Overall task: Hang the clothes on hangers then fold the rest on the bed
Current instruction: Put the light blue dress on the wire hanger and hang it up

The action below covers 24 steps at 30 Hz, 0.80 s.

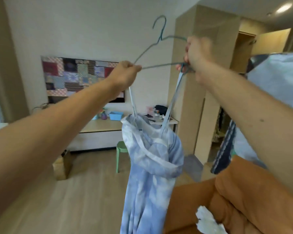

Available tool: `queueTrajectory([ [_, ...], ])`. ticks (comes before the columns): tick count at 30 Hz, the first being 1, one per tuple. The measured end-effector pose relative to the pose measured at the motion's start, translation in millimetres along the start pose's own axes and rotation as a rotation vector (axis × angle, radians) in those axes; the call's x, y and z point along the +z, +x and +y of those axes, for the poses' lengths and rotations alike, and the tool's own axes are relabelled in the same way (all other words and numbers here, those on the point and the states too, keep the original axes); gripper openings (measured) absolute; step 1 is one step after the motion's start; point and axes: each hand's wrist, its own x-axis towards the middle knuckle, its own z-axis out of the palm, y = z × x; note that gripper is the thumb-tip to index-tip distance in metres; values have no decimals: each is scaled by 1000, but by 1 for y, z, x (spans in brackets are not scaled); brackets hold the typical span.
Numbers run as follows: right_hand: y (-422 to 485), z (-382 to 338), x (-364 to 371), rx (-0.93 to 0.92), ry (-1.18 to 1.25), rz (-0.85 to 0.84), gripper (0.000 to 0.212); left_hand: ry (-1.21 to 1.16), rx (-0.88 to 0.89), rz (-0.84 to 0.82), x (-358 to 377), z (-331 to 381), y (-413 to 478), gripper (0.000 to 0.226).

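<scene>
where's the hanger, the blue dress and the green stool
hanger (160,37): head view, on the twisted neck under the hook
blue dress (150,174): head view, on the middle of the hanging cloth
green stool (120,146): head view, on the seat, just left of the dress

Both hands, left hand (125,71) and right hand (195,53), grip a wire hanger (161,65) carrying a blue strappy dress (150,166)

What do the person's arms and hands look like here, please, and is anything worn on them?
Both forearms are bare: no sleeves, gloves, watch or bracelet by the left hand or the right hand, which is blurred. Pale fabric beside the right upper arm may be a short sleeve; I cannot tell.
</scene>
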Motion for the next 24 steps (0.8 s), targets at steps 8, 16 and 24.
queueTrajectory([
  [8, -26, 84, 102, 102, 28, -109, 24, 79, -173, -28, -57, -63, -15, 38],
  [16, 13, 170, 181, 70, 95, -221, 28, 21, -264, -41, -29, -146, 44, 36],
  [24, 101, 257, 251, 45, 126, -316, 32, -120, -296, 39, 28, -244, 150, 29],
])
